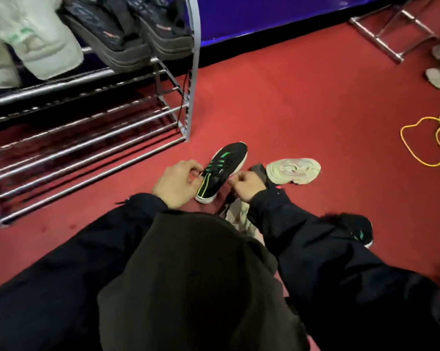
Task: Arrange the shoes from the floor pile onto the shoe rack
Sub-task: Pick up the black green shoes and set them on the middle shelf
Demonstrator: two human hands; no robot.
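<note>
On red floor (pixel 302 105) beside shoe rack (pixel 87 138): my left hand (pixel 175 183) and right hand (pixel 246 186) pinch laces of black sneaker (pixel 226 163); green stripes, no legible writing.

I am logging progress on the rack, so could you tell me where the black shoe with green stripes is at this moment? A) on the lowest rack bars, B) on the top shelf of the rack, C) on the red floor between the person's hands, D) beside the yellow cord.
C: the black shoe with green stripes lies on the red floor, with the left hand and right hand at its laces.
</note>
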